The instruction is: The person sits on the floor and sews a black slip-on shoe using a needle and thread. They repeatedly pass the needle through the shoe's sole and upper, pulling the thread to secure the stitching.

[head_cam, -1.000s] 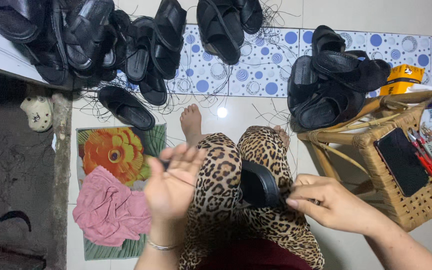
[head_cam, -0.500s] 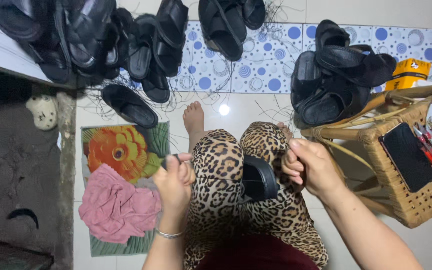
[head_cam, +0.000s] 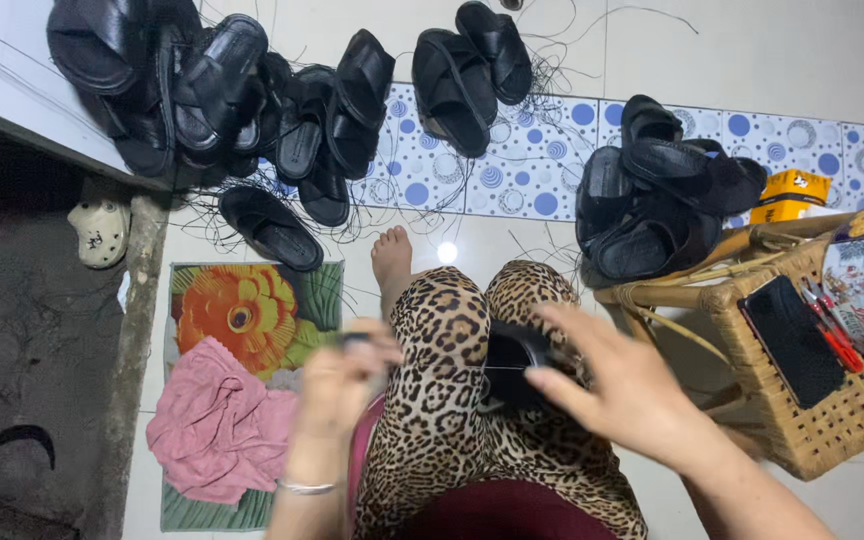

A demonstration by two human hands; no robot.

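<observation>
I sit with leopard-print trousers (head_cam: 432,400) over my knees, and a black sandal (head_cam: 512,360) rests on my lap between them. My left hand (head_cam: 337,390) is blurred, hovering over my left knee, its fingers pinched on a small dark tool (head_cam: 354,339). My right hand (head_cam: 622,390) is beside the sandal with its fingers spread, fingertips at the sandal's right edge. A thin thread (head_cam: 507,368) runs across the sandal toward my right thumb. My bare foot (head_cam: 392,262) rests on the white tiled floor.
Several black sandals (head_cam: 252,110) lie piled along the far wall, with another heap (head_cam: 662,200) at right amid loose threads. A wicker stool (head_cam: 802,400) at right carries a dark phone (head_cam: 792,340) and red scissors (head_cam: 832,335). A pink cloth (head_cam: 217,430) lies on a flower mat (head_cam: 242,310).
My left hand has gone from open palm to pinched fingers and moved over my knee. My right hand has drawn back from the sandal and spread its fingers.
</observation>
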